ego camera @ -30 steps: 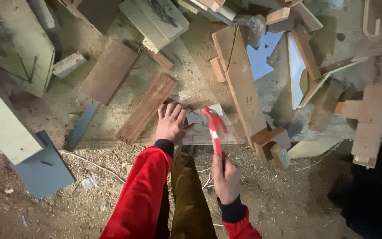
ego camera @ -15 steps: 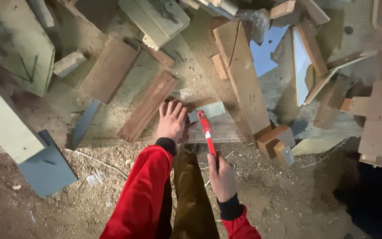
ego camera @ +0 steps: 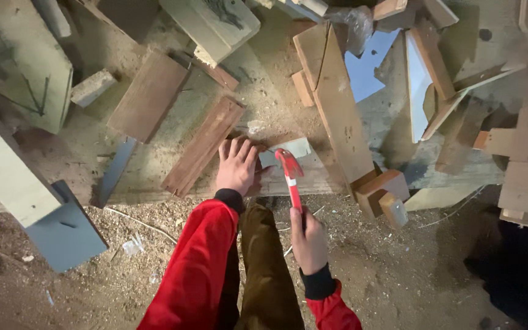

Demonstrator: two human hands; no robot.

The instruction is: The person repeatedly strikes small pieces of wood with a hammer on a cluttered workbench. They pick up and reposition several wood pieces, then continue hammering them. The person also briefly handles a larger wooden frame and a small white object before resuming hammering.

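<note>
Both hands engaged: left hand (ego camera: 236, 168) flat, fingers spread, pinning grey board (ego camera: 288, 150) on the plank; right hand (ego camera: 308, 239) fisted round red hammer (ego camera: 291, 174), head at board. Judgement: keep fingers clear of head, strike squarely.

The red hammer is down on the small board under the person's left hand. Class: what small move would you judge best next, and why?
Probably lift the red hammer slightly for another short tap. Its head rests on the small pale board, right beside the left hand pressing down flat, so a short stroke from the right hand seems safest for the fingers.
</note>
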